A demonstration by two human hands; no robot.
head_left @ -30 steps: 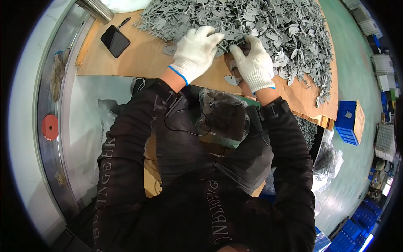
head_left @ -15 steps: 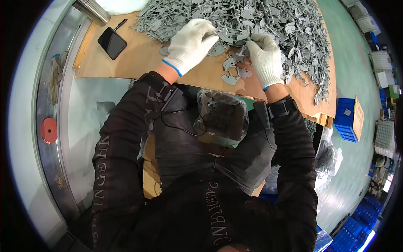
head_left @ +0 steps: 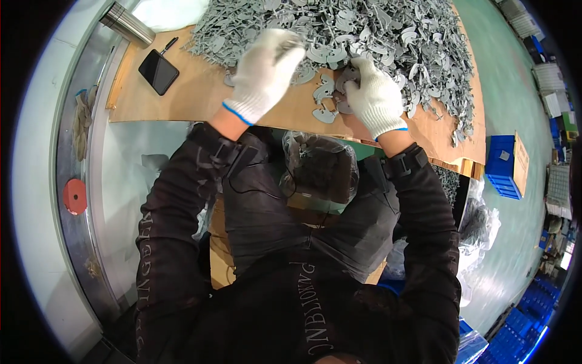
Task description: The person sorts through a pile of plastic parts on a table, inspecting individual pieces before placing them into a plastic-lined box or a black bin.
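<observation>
A large heap of small grey parts (head_left: 394, 42), flat curved pieces with thin stems, covers the far side of the wooden tabletop (head_left: 200, 100). My left hand (head_left: 264, 73), in a white knit glove with a blue cuff, hovers at the heap's near left edge. Motion smears its fingers, so whether they hold anything is unclear. My right hand (head_left: 376, 100), gloved likewise, is at the heap's near edge, with thumb and forefinger closed around a grey part (head_left: 347, 77). Several loose grey parts (head_left: 325, 114) lie on the wood just left of it.
A black phone (head_left: 159, 73) and a pen (head_left: 170, 45) lie at the table's left, near a steel flask (head_left: 128, 25). Below the table edge, between my knees, stands a plastic-lined box (head_left: 321, 167) with dark contents. A blue crate (head_left: 502, 167) is on the floor at right.
My left hand has shifted slightly left and its fingers have lifted into a blur. My right hand has moved a little left and nearer, its fingers closing at a grey part.
</observation>
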